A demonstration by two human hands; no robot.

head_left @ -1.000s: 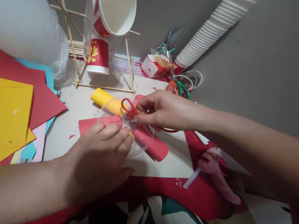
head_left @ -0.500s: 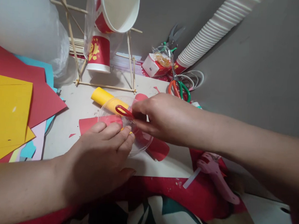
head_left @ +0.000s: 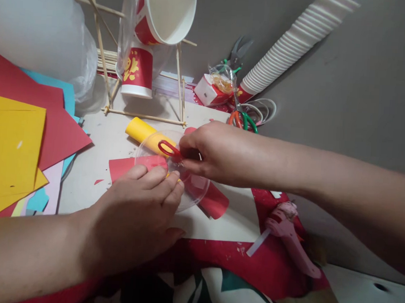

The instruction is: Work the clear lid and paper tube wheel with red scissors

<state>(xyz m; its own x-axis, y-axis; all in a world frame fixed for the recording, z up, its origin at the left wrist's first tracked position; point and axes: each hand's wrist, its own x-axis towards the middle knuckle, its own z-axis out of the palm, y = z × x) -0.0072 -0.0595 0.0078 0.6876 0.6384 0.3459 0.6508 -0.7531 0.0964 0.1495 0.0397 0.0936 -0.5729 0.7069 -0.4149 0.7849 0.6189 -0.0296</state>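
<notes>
Red-handled scissors (head_left: 168, 148): clamped by fingers of right hand (head_left: 211, 152) over clear disc (head_left: 188, 201); left hand (head_left: 135, 206) rests there, fingers slightly apart; yellow paper roll (head_left: 143, 131) lies far.

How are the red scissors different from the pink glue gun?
The scissors show a red handle loop; the glue gun is pink, with a pale stick at its front. The right hand holds the scissors, while the glue gun lies unheld. Both have a visible handle.

Red scissors handle (head_left: 177, 153), yellow paper tube (head_left: 146, 135)
</notes>
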